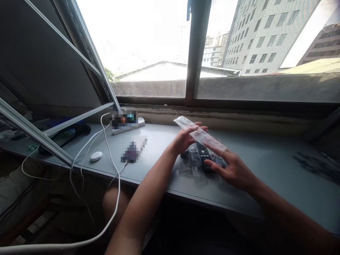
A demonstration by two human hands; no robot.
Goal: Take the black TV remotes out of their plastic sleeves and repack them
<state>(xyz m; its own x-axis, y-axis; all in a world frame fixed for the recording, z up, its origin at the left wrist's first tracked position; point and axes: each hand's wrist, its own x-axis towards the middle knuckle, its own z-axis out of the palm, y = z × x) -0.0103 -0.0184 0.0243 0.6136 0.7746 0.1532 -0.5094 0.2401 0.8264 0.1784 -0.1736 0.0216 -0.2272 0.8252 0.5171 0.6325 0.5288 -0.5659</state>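
A narrow clear plastic bag (198, 134) slants over the desk, its far end pointing up and left. My left hand (183, 138) holds it near the middle, with the thumb on top and the fingers behind. Stretched out, the fingers of my right hand (232, 168) reach into the bag's near end, while the thumb stands apart below. Beneath both hands lies a black remote control (203, 153) with light button marks, partly covered. Crumpled clear wrappers (192, 164) and other dark items sit beside it; their shapes are partly hidden.
A power strip (129, 128), partly blurred out, lies by the window wall. White cables (117, 173) loop over the desk's left edge. A round white object (96, 156) and a blurred-out item (132, 150) rest nearby. Dark wrapped items (318, 166) lie far right. A metal frame (58, 148) crosses the left.
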